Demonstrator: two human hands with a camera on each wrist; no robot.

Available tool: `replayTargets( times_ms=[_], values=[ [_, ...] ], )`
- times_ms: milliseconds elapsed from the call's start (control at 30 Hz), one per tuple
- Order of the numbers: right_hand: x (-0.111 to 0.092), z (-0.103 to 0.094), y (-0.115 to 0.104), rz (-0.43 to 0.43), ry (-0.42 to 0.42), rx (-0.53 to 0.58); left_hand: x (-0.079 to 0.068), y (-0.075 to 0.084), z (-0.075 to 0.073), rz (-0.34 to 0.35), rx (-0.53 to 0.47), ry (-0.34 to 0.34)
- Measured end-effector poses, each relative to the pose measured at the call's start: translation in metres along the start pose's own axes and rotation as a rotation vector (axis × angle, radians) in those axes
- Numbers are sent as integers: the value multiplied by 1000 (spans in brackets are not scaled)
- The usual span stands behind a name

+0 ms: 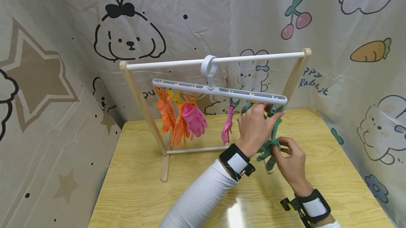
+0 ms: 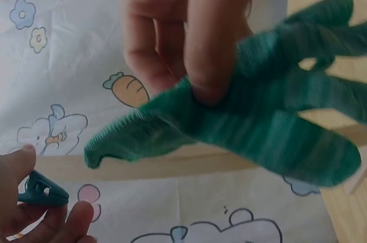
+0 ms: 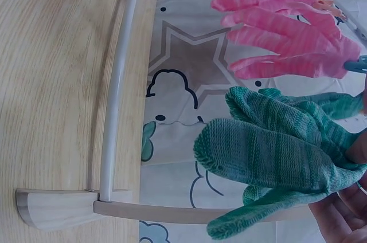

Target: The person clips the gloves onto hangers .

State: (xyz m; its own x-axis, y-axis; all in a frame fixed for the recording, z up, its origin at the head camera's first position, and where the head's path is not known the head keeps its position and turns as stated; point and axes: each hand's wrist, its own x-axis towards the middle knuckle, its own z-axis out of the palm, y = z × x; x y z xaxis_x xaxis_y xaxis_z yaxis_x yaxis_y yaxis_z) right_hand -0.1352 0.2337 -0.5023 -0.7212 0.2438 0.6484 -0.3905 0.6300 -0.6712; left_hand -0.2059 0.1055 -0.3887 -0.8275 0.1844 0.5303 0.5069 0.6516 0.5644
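Observation:
Near the right end of a white hanger (image 1: 187,86), my left hand (image 1: 257,127) pinches a teal clip (image 2: 46,192) between thumb and fingers. Below it, my right hand (image 1: 291,161) pinches a green striped knit glove (image 3: 258,154) between thumb and fingers near its cuff. The glove's fingers point down, and its cuff end stands free of the clip in the left wrist view. More green knit shows just behind it in the right wrist view. A pink glove (image 1: 227,125) hangs from another teal clip just left of my left hand.
Two orange gloves (image 1: 166,113) and a second pink glove (image 1: 194,119) hang at the hanger's left half from orange and yellow clips. The hanger's ring hooks over the white bar (image 1: 171,63) of a wooden rack (image 1: 144,108) on a wood-grain table (image 1: 136,192). Printed cloth surrounds it.

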Motion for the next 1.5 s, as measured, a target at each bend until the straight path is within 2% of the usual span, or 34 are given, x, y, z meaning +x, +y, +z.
replayTargets(
  times_ms=[400, 800, 1133, 1500],
  values=[
    [0, 1, -1, -16, -1, 18, 0, -6, -4, 84, 57, -4],
    [0, 3, -3, -56, -34, 80, 3, -9, -9, 72, -1, -49],
    [0, 3, -5, -70, -28, 67, 4, -11, -10, 107, -59, -43],
    [5, 2, -10, -75, -45, 60, 3, -11, -10, 78, -71, -54]
  ],
)
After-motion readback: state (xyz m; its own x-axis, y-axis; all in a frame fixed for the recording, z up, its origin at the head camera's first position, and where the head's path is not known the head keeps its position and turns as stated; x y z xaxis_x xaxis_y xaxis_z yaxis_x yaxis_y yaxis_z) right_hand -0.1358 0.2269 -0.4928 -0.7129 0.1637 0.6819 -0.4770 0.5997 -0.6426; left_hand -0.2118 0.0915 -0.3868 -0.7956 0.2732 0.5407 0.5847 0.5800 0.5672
